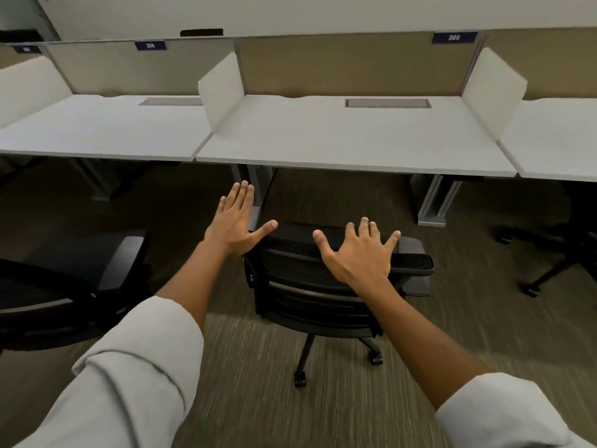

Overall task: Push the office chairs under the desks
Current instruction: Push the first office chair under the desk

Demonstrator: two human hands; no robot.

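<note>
While both arms are reaching forward in rolled-up pale sleeves point(135, 367), the left hand point(234, 223) is hovering with its fingers straight and close together and the thumb splayed out to the right, just beside the near left corner of a black office chair point(318, 286). The right hand point(360, 252) is spreading all its fingers wide over the top of that chair's mesh backrest; whether the palm is actually touching the mesh is not clear. Neither hand is curling round anything.

The chair is standing on the striped carpet point(245, 399) in the middle of the scene, its back facing the person, out in front of the middle desk point(339, 140) and not under it; its right armrest is sticking out to the right. The desk is lying farther off, white-topped, with white side screens and a tan back panel bearing a blue number plate point(454, 37). A second black chair point(74, 286) is sitting at near left, in front of the left desk point(97, 124), and a third chair's wheeled base point(546, 270) is showing at right.
</note>
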